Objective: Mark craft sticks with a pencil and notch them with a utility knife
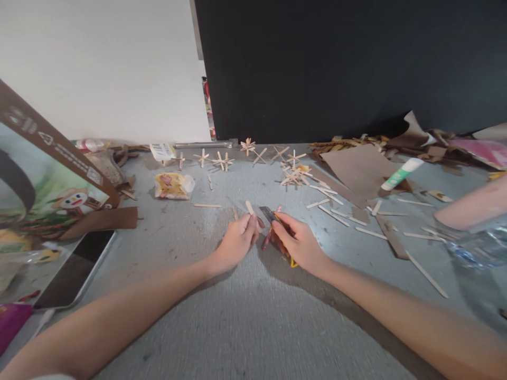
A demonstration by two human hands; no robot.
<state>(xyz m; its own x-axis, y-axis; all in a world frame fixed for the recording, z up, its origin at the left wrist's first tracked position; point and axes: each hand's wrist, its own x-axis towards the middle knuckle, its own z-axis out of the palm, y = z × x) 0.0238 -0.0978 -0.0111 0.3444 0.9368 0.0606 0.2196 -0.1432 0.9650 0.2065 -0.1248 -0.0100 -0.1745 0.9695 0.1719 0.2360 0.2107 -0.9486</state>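
Between the thumb and fingers of my left hand (pixel 237 240) is a wooden craft stick (pixel 249 207), its pale end poking up. My right hand (pixel 299 243) is wrapped round a utility knife (pixel 269 214) with a dark blade and some yellow on its body. The blade points up and left, close to the stick; whether they touch I cannot tell. A reddish-brown strip (pixel 266 239) lies between the hands, partly hidden. Beyond them, several sticks joined into star shapes (pixel 295 175) rest on the grey table (pixel 222 327). One loose craft stick (pixel 208 205) lies left of my hands.
At right lie loose sticks (pixel 334 215), a glue stick (pixel 402 174), brown cardboard (pixel 350 171) and a clear plastic item (pixel 479 245). Another person's forearm (pixel 475 203) reaches in there. At left are a phone (pixel 75 269), a printed box (pixel 59 169) and a small packet (pixel 173 186). A black panel (pixel 348 68) stands behind.
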